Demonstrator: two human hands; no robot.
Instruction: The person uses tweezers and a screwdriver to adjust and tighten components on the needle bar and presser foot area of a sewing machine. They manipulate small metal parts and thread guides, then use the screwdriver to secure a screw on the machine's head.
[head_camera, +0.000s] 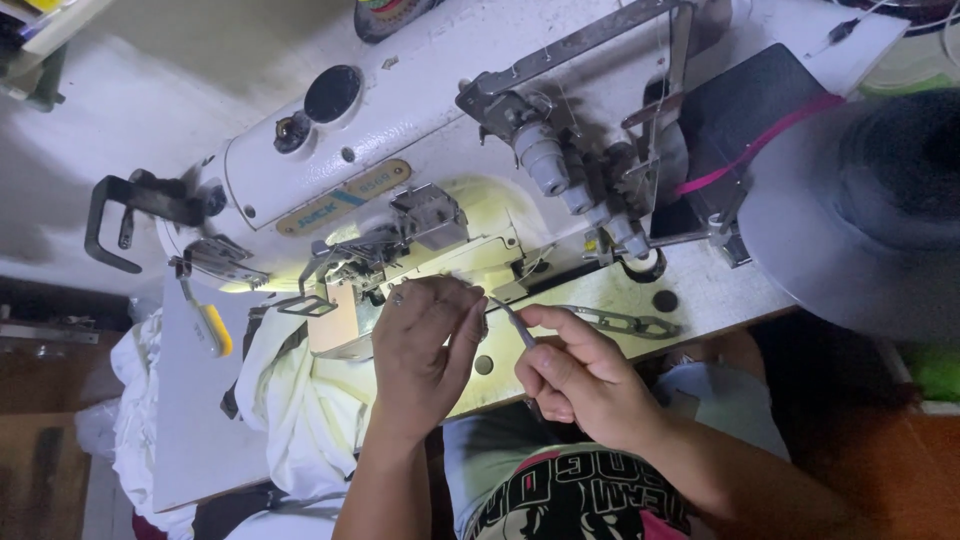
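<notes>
Thin metal tool (516, 322) sits pinched in your right hand (580, 375), tip angled up toward your left hand (425, 350), just in front of the white sewing machine (400, 170). Left fingers curl together over the machine bed, a ring showing. Pale fabric (300, 400) bunches at the left; a pink ribbon (760, 145) runs off right.

The white sewing machine (400, 150) is taking up most of the table (180, 400), and its needle mechanism (350, 262) is crowding the space just ahead of the left hand (425, 350). White fabric (300, 400) is piling up at the left of that hand, blocking the way there. A metal chain piece (625, 322) is lying just beyond the right hand (580, 375). Open bed surface is showing between the two hands, around a small hole (484, 365). A dark cone (880, 200) is closing off the far right.
</notes>
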